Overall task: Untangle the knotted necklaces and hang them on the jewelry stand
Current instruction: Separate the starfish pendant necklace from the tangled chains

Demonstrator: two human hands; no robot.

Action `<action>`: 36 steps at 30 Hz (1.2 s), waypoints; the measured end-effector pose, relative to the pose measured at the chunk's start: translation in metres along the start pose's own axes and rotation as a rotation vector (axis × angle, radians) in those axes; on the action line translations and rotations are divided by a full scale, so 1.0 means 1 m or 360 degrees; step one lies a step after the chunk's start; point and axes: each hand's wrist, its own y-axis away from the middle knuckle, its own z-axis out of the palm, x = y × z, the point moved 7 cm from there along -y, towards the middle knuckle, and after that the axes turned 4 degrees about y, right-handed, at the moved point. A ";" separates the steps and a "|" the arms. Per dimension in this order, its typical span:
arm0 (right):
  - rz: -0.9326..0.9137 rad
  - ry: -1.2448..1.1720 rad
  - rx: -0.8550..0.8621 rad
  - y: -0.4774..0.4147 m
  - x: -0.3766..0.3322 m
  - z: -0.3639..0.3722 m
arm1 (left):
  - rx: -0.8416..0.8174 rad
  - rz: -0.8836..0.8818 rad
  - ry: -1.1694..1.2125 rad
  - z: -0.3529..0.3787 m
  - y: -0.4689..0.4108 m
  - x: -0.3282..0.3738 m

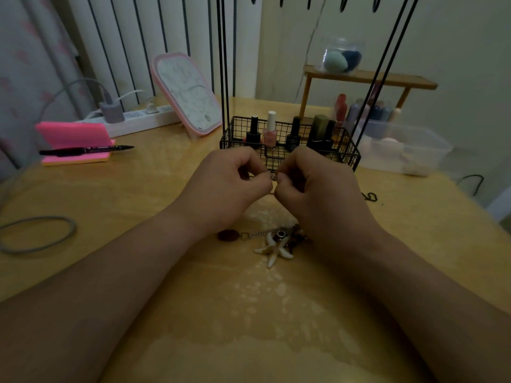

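My left hand [229,183] and my right hand [315,189] meet in front of the jewelry stand's black wire basket [351,153], fingertips pinched together on a small silvery bit of necklace [273,176]. Below the hands, a knotted necklace [276,241] lies on the yellow table, with a silver chain, a dark red oval bead and white claw-shaped pendants. A dark cord [370,196] shows on the table to the right of my right hand. The stand's thin black rods [224,64] rise from the basket, and its hooks show at the top edge.
Nail polish bottles [269,131] stand in the basket. A pink mirror [188,92] leans at the back, beside a power strip [138,120]. Pink sticky notes with a black pen [83,150] lie at left, a grey hair tie [36,233] nearer. A clear plastic box [401,150] sits at right.
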 end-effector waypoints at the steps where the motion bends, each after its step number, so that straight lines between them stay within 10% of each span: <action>1: 0.0004 -0.0012 0.0004 0.000 0.000 0.000 | 0.0001 -0.0039 0.0025 0.000 0.000 -0.002; 36: 0.0287 -0.0454 -0.0142 0.004 0.012 0.008 | -0.0049 0.0048 -0.0018 0.000 0.002 0.002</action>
